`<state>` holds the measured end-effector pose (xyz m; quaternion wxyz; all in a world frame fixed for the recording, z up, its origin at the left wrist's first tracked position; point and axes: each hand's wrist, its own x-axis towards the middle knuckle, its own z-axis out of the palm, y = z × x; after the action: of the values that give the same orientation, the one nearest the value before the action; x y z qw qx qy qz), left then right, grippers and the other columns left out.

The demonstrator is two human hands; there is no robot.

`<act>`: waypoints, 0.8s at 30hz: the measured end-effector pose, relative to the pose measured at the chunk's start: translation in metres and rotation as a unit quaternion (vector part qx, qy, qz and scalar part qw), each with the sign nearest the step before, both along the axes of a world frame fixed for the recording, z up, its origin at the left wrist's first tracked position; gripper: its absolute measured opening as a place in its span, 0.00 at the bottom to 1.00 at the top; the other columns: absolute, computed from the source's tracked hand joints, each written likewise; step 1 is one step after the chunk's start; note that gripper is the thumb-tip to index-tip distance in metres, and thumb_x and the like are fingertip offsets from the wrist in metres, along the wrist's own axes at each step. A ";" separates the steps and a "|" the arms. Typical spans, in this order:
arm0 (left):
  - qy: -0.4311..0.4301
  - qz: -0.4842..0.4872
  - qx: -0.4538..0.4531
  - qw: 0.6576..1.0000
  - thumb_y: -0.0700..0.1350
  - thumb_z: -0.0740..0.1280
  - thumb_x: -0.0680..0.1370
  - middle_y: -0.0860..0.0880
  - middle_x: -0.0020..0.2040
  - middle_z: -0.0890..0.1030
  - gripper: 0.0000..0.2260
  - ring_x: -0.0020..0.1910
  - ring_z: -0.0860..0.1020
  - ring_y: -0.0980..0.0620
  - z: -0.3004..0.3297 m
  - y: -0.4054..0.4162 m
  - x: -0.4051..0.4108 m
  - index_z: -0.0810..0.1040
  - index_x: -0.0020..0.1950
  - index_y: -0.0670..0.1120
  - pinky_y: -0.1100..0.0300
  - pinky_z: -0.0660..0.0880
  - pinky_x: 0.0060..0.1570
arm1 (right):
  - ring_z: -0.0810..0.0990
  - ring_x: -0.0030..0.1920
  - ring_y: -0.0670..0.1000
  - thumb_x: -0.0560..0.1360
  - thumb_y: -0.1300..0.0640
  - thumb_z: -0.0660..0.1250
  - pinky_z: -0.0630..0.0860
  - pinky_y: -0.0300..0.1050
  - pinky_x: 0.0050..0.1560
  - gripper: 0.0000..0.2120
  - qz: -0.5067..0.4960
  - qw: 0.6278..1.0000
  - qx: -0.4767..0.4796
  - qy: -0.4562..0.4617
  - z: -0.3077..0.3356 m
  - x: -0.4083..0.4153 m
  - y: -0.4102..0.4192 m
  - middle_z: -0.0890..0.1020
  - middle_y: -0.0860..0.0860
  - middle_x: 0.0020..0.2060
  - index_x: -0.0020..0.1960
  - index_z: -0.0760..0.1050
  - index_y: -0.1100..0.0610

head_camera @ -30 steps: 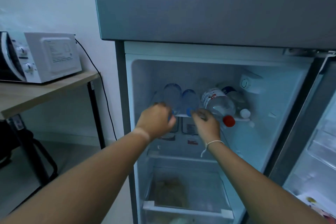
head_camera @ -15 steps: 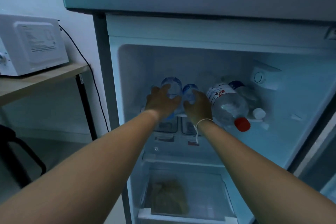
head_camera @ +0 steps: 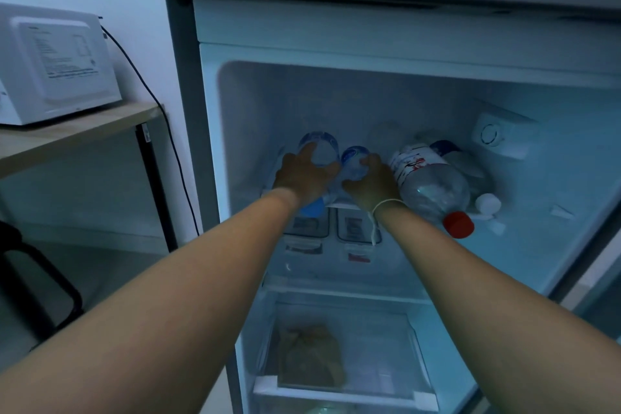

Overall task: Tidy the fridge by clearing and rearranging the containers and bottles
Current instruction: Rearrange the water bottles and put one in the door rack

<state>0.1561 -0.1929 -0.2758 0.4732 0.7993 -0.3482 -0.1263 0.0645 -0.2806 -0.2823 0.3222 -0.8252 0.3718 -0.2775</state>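
The fridge stands open, its upper shelf [head_camera: 484, 217] holding several bottles lying on their sides. My left hand [head_camera: 300, 176] is wrapped around a clear blue-capped bottle [head_camera: 321, 148] at the left of the shelf. Beside it, my right hand [head_camera: 371, 183] grips a smaller blue-labelled bottle [head_camera: 354, 160]. To the right lies a large clear bottle with a red cap [head_camera: 430, 185], and behind it a white-capped bottle [head_camera: 470, 171]. Both arms reach straight into the compartment.
A clear crisper drawer [head_camera: 339, 391] below holds a brownish bag [head_camera: 311, 358]. A white microwave [head_camera: 53, 67] sits on a wooden table [head_camera: 77, 129] to the left, with a black cord [head_camera: 161, 111] hanging down. The fridge door [head_camera: 591, 292] stands open at the right.
Both hands moved deeper onto the shelf and closed around the two left bottles. The view shifted closer and slightly right.
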 end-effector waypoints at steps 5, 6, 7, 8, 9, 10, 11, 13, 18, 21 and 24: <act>0.010 0.005 0.004 1.000 0.57 0.64 0.73 0.43 0.70 0.70 0.33 0.64 0.74 0.43 0.000 -0.001 -0.001 0.57 0.76 0.54 0.51 0.73 0.65 | 0.76 0.59 0.58 0.69 0.56 0.68 0.75 0.47 0.57 0.28 -0.005 1.000 0.020 -0.002 0.002 -0.015 0.012 0.72 0.60 0.62 0.66 0.66 0.61; 0.009 0.006 0.005 1.000 0.57 0.64 0.73 0.43 0.70 0.70 0.33 0.65 0.73 0.43 -0.001 -0.002 -0.001 0.58 0.76 0.54 0.50 0.72 0.66 | 0.77 0.58 0.59 0.68 0.55 0.68 0.76 0.48 0.56 0.27 -0.011 1.000 0.027 -0.009 0.002 -0.017 0.015 0.72 0.59 0.62 0.65 0.66 0.60; 0.004 0.009 0.006 1.000 0.57 0.63 0.73 0.43 0.71 0.69 0.32 0.66 0.72 0.43 -0.001 -0.002 -0.001 0.58 0.76 0.54 0.51 0.71 0.67 | 0.77 0.56 0.59 0.68 0.54 0.68 0.76 0.48 0.55 0.26 -0.016 0.999 0.030 -0.015 0.002 -0.019 0.018 0.71 0.58 0.62 0.64 0.66 0.60; -0.001 0.012 0.007 1.000 0.57 0.63 0.73 0.44 0.71 0.68 0.32 0.66 0.72 0.44 -0.002 -0.002 0.000 0.58 0.76 0.54 0.51 0.71 0.67 | 0.77 0.56 0.59 0.68 0.52 0.67 0.75 0.48 0.54 0.26 -0.021 0.999 0.030 -0.015 0.001 -0.020 0.021 0.70 0.58 0.62 0.63 0.66 0.59; -0.005 0.015 0.004 1.000 0.57 0.63 0.73 0.44 0.72 0.67 0.32 0.67 0.72 0.44 -0.002 -0.003 0.000 0.58 0.76 0.54 0.51 0.70 0.67 | 0.77 0.56 0.60 0.68 0.51 0.67 0.74 0.47 0.53 0.26 -0.026 0.999 0.026 -0.010 0.002 -0.020 0.023 0.68 0.57 0.62 0.63 0.66 0.58; -0.007 0.016 0.003 1.000 0.57 0.63 0.73 0.44 0.72 0.66 0.32 0.67 0.71 0.44 -0.003 -0.003 0.001 0.59 0.76 0.54 0.51 0.70 0.67 | 0.76 0.57 0.60 0.69 0.48 0.66 0.72 0.47 0.53 0.27 -0.032 0.999 0.024 -0.002 0.003 -0.020 0.025 0.68 0.57 0.62 0.63 0.66 0.58; -0.009 0.017 0.003 1.000 0.57 0.63 0.73 0.44 0.72 0.66 0.31 0.67 0.71 0.43 -0.004 -0.004 0.001 0.59 0.75 0.55 0.51 0.70 0.67 | 0.76 0.58 0.61 0.69 0.46 0.65 0.72 0.47 0.54 0.28 -0.041 0.999 0.023 0.005 0.004 -0.019 0.026 0.67 0.58 0.62 0.64 0.65 0.58; -0.016 0.022 0.006 1.000 0.57 0.63 0.73 0.44 0.73 0.64 0.31 0.67 0.71 0.44 -0.004 -0.006 0.003 0.59 0.75 0.55 0.53 0.70 0.67 | 0.74 0.61 0.62 0.70 0.44 0.65 0.72 0.49 0.58 0.30 -0.061 0.998 0.022 0.016 0.007 -0.017 0.025 0.66 0.59 0.64 0.66 0.64 0.59; -0.011 0.015 0.001 1.000 0.57 0.61 0.74 0.45 0.73 0.65 0.29 0.65 0.72 0.46 -0.006 -0.008 0.006 0.60 0.75 0.56 0.63 0.67 0.57 | 0.75 0.58 0.63 0.72 0.51 0.67 0.71 0.47 0.53 0.29 -0.076 0.997 0.034 -0.007 0.002 -0.016 0.028 0.64 0.62 0.66 0.67 0.61 0.61; -0.018 0.019 0.000 1.000 0.57 0.61 0.75 0.46 0.74 0.63 0.29 0.67 0.71 0.47 -0.006 -0.009 0.007 0.60 0.75 0.56 0.65 0.62 0.55 | 0.76 0.57 0.64 0.69 0.51 0.69 0.70 0.47 0.50 0.34 -0.062 0.996 0.064 -0.018 -0.003 -0.014 0.029 0.64 0.61 0.66 0.69 0.57 0.57; -0.024 0.016 0.001 1.000 0.57 0.61 0.75 0.46 0.75 0.63 0.29 0.68 0.70 0.47 -0.007 -0.009 0.008 0.60 0.75 0.56 0.64 0.63 0.58 | 0.73 0.63 0.62 0.67 0.46 0.69 0.70 0.47 0.57 0.44 -0.050 0.993 0.104 -0.015 -0.008 -0.013 0.030 0.67 0.60 0.67 0.75 0.48 0.50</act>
<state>0.1638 -0.2016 -0.2824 0.4660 0.8081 -0.3461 -0.0998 0.0515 -0.2511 -0.2903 0.3972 -0.7634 0.4348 -0.2652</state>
